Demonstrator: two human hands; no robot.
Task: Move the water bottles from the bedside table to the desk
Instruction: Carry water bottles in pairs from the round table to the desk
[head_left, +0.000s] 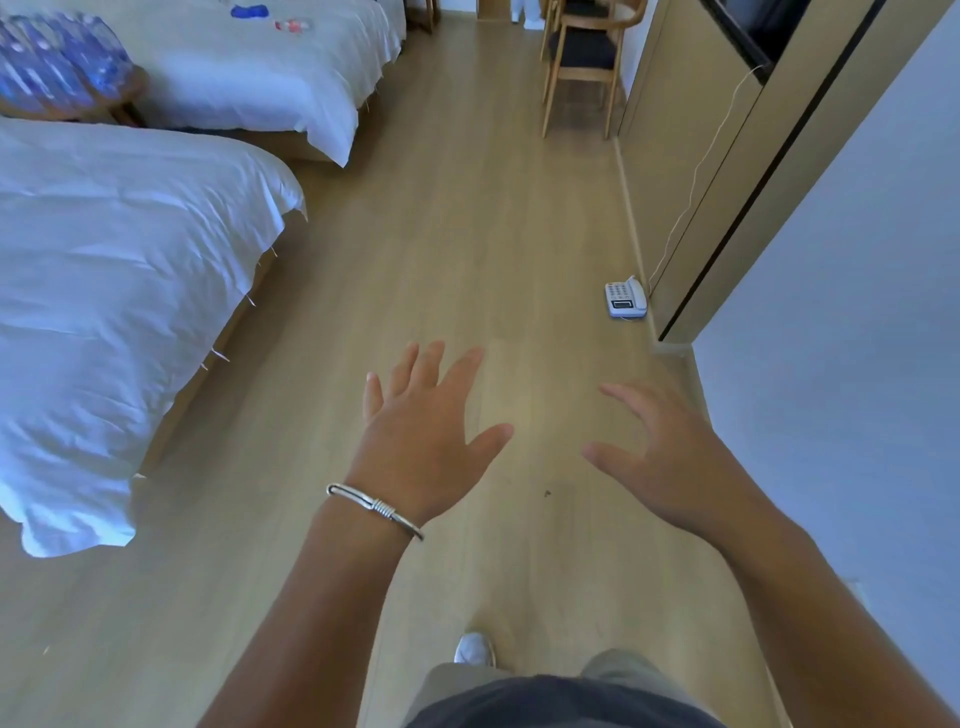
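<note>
1. Bedroom w/ light wood floor (441, 234), seen from head cam looking down; pale wall at rt.
2. Nearest: 1 white shoe (474, 648) on the floor, below the arms.
3. 2 hands held out over the floor, apart, holding nothing. Left hand (421, 441) had fingers straight & spread wide; 1 metal bracelet (375, 509) on its wrist.
4. Right hand (670, 457) also spread wide, fingers loosely bent, touching nothing.
5. 1 white phone (626, 297) sat on the floor by the wooden cabinet (685, 156), its cord running up the panel.
6. 2 beds w/ white covers at left: near bed (114, 291), far bed (260, 67).
7. Between the beds, 1 bedside table (124, 98) carried the water bottles (57, 57): a blurred blue cluster, count not readable.
8. Farthest: 1 wooden chair (587, 57) w/ dark seat, top centre-rt.
</note>
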